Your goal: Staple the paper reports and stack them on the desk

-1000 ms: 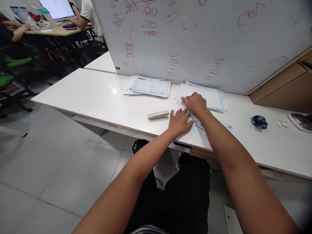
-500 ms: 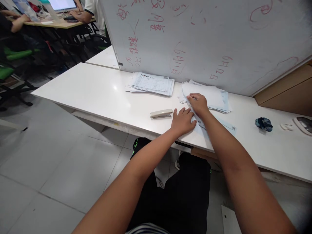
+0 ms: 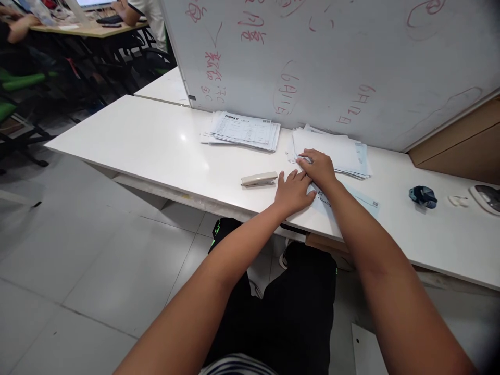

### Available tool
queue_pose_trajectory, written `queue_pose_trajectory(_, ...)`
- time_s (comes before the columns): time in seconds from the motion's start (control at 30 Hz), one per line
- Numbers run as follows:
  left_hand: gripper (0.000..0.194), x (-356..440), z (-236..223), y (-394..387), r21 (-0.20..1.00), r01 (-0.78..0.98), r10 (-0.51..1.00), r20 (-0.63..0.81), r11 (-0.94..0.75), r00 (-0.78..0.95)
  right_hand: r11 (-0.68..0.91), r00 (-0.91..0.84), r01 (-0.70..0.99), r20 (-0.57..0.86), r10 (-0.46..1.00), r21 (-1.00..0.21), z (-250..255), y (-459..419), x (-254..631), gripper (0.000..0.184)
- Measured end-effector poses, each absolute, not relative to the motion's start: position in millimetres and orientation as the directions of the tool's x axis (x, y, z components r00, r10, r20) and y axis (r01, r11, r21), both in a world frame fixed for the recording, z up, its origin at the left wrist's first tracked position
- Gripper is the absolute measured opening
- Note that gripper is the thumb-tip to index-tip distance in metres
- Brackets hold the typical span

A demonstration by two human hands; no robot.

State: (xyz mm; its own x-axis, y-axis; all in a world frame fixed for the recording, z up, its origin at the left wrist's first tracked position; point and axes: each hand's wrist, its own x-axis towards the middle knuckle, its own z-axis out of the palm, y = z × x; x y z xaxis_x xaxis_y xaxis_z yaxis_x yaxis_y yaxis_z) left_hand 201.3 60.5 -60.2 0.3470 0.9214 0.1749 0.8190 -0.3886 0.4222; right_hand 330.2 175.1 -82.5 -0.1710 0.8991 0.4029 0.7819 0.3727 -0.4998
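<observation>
My left hand (image 3: 292,191) lies flat with fingers stretched out on a printed sheet (image 3: 353,200) near the white table's front edge. My right hand (image 3: 318,167) rests just beyond it, fingers extended, on the near corner of a stack of white papers (image 3: 338,151) by the whiteboard. A beige stapler (image 3: 259,179) lies on the table just left of my left hand, not touched. A second stack of printed forms (image 3: 244,130) sits farther left against the whiteboard.
The white table (image 3: 148,146) runs left to right. A whiteboard (image 3: 320,57) with red writing stands behind it. A dark blue object (image 3: 422,196), a small white item (image 3: 458,200) and a cardboard box (image 3: 457,151) are at the right. People sit at a wooden desk (image 3: 89,28) far left.
Both hands stay on the papers; the right hand's fingers have shifted slightly on the stack's corner. The view has tilted a little.
</observation>
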Motion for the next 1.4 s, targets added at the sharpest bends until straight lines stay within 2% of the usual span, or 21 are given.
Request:
queue_pose_trajectory(0.27,0.037,200,-58,59,0.425,0.820,0.923,0.161,-0.384,0.349,0.347,-0.197,0.874,0.406,0.892,-0.340,-75,168,324,0.030)
queue_pose_trajectory(0.43,0.040,201,-60,60,0.429,0.818,0.924,0.160,-0.383,0.349,0.241,-0.080,0.906,0.418,0.905,-0.348,-73,168,321,0.031)
queue_pose_trajectory(0.63,0.041,202,-65,62,0.396,0.839,0.927,0.156,-0.374,0.340,0.165,0.098,0.918,0.609,0.787,-0.361,-42,157,348,0.028)
queue_pose_trajectory(0.77,0.042,201,-66,64,0.391,0.837,0.924,0.150,-0.383,0.352,0.199,0.011,0.957,0.708,0.706,-0.213,-10,100,399,0.029)
queue_pose_trajectory(0.83,0.042,202,-65,62,0.374,0.839,0.918,0.155,-0.396,0.364,0.240,-0.066,0.958,0.690,0.720,-0.159,-1,58,418,0.028)
queue_pose_trajectory(0.9,0.043,204,-63,54,0.356,0.843,0.915,0.171,-0.403,0.365,0.240,-0.087,0.958,0.638,0.765,-0.158,-2,17,422,0.029)
queue_pose_trajectory(0.97,0.044,206,-59,40,0.352,0.851,0.920,0.183,-0.390,0.346,0.258,-0.121,0.950,0.559,0.820,-0.174,-12,-16,411,0.029)
queue_pose_trajectory(1.1,0.042,199,-51,-9,0.384,0.865,0.945,0.187,-0.321,0.268,0.410,-0.292,0.878,0.404,0.867,-0.246,-48,-47,362,0.029)
queue_pose_trajectory(1.2,0.037,180,-49,-57,0.469,0.844,0.962,0.195,-0.263,0.191,0.396,-0.268,0.876,0.405,0.874,-0.277,-68,-57,327,0.030)
queue_pose_trajectory(1.27,0.032,165,-52,-87,0.615,0.754,0.969,0.216,-0.230,0.119,0.368,-0.219,0.879,0.430,0.876,-0.304,-72,-66,311,0.030)
queue_pose_trajectory(1.33,0.031,152,-58,-109,0.830,0.543,0.987,0.159,-0.128,-0.010,0.379,-0.206,0.861,0.450,0.869,-0.338,-71,-75,304,0.027)
queue_pose_trajectory(1.4,0.034,144,-66,-118,0.972,0.218,0.992,-0.067,0.088,-0.102,0.409,-0.208,0.834,0.475,0.855,-0.371,-66,-86,306,0.023)
